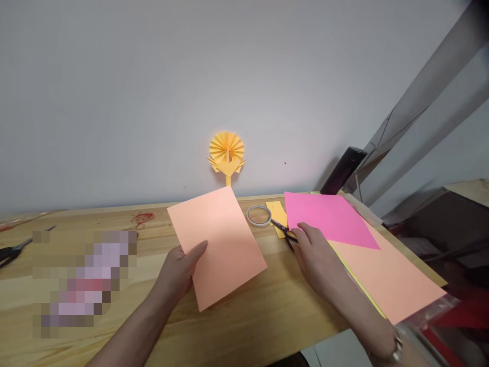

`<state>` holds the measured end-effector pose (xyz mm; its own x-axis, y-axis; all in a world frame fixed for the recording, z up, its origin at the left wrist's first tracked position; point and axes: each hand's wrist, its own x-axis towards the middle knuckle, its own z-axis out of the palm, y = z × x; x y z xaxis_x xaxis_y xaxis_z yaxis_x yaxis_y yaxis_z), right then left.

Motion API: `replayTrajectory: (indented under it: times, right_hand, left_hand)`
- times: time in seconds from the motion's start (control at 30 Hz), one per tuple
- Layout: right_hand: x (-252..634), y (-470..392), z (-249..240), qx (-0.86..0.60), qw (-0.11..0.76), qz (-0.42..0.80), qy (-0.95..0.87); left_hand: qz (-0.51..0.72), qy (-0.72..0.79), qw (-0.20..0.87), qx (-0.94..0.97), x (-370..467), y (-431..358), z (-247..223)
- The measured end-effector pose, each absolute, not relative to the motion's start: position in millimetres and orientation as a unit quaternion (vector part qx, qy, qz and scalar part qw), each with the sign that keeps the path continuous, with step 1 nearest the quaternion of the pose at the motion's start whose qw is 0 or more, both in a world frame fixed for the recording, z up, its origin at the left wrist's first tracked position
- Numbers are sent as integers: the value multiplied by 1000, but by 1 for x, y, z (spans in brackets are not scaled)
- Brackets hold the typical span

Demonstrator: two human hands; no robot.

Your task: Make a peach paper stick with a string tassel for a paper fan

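Observation:
My left hand [181, 270] pinches a sheet of peach paper [223, 239] at its left edge, thumb on top and fingers hidden beneath. The sheet is tilted above the table. My right hand [315, 255] is closed at the handles of the black scissors [281, 227], whose blades point toward a roll of tape [259, 215]. Part of the handles is hidden by the fingers. Under the scissors lies a strip of yellow paper [275, 209]. A pink sheet [330, 216] lies beside my right hand, over a larger peach sheet [385, 278].
A yellow folded-paper figure with a pleated fan [226, 148] stands against the wall. Red thread [143, 219] and another pair of scissors [13, 252] lie at left, near a blurred-out item [89, 280]. A dark cylinder [344, 168] leans at the back right.

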<state>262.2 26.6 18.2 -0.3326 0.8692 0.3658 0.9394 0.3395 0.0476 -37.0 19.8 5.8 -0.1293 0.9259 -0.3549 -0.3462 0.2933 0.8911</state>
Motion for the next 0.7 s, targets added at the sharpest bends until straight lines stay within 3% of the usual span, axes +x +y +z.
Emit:
replayTrajectory:
  times: [0.17, 0.7]
  right_hand:
    - [273, 57, -9, -631, 0, -65, -773]
    - [279, 52, -10, -665, 66, 3, -744]
  left_hand:
    - [540, 543, 596, 243, -37, 21, 7]
    - [508, 600, 557, 267, -35, 24, 15]
